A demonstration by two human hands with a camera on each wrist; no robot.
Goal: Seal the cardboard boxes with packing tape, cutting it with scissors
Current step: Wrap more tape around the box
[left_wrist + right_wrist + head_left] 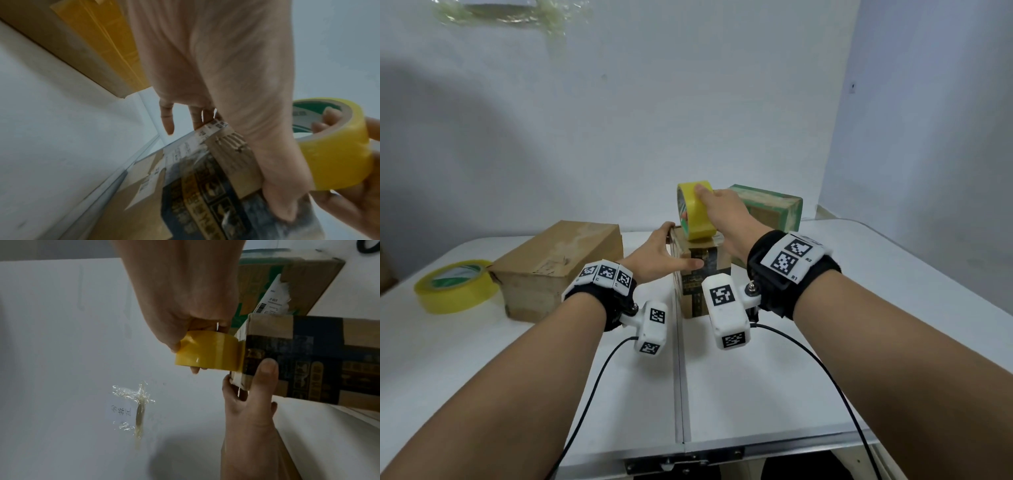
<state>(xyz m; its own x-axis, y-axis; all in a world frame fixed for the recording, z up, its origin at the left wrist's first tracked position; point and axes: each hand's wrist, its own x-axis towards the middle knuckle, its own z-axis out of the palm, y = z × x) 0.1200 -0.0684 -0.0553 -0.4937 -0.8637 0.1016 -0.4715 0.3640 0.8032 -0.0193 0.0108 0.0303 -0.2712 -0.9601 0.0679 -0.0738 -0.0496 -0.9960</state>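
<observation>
A small cardboard box (705, 274) wrapped in dark printed tape stands upright at the table's middle. My left hand (671, 248) grips its upper left corner, thumb (265, 374) flat on the near face and fingers (197, 118) behind it. On the box's top stands a yellow tape roll (697, 214) on edge. My right hand (709, 202) grips the roll, thumb on the outside and fingers through the core. In the right wrist view the tape roll (207, 352) meets the box (308, 356) at its top edge, where a short yellow strip lies. No scissors are in view.
A long brown box (558, 263) lies to the left, with a second yellow tape roll (457, 289) flat beside it. A green-printed box (770, 209) stands behind my right hand. The white table (756, 394) has a centre seam. Crumpled clear tape (510, 13) sticks to the wall.
</observation>
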